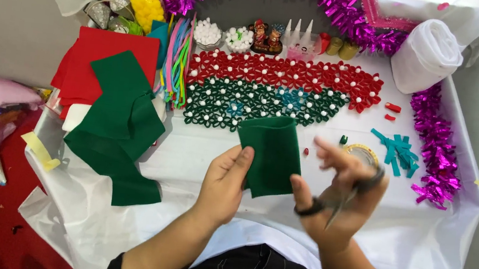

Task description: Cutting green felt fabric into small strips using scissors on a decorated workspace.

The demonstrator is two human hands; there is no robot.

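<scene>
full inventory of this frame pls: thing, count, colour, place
small felt piece: 1, dark green, held up at centre
scissors: 1, dark handles, in right hand
large felt pieces: count unclear, dark green, left on table
red felt: stack, red, far left under the green
flower mat: 1, red rows above green, white beads, table centre
tinsel garland: 1, magenta, along back and right edge
fabric roll: 1, white, back right
pipe cleaners: bundle, mixed colours, left of mat
bead cups: 2, white beads, back centre
teal strips: several, right of mat
table cover: 1, white
left hand: fingers pinch small felt piece
right hand: fingers through scissors
</scene>
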